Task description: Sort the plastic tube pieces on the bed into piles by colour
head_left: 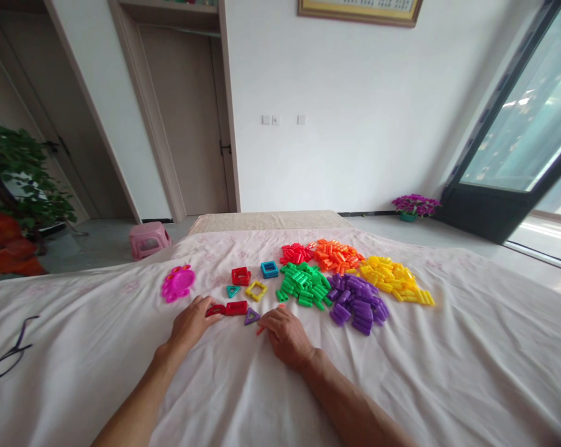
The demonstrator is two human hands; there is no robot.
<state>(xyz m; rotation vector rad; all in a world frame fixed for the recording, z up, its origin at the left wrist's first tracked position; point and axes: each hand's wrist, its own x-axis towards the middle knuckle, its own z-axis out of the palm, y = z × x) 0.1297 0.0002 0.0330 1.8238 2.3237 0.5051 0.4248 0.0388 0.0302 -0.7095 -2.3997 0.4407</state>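
My left hand (191,324) has its fingers closed on the left end of a curved red magnetic tile (216,310). That tile lies end to end with a red square tile (236,308). Just right of them is a purple triangle tile (251,317). My right hand (286,334) rests on the cloth with its fingers bent over an orange piece (260,330); only bits of it show, so its shape is hidden. Behind the hands lie a small stack of red tiles (240,276), a teal triangle tile (233,291), yellow square tiles (256,290) and blue square tiles (269,269).
Piles of short plastic pieces sit to the right: red (296,253), orange (338,256), green (305,284), purple (359,303) and yellow (394,279). A magenta toy dish (178,284) lies left. Eyeglasses (10,355) rest at the far left of the pale tablecloth (224,397).
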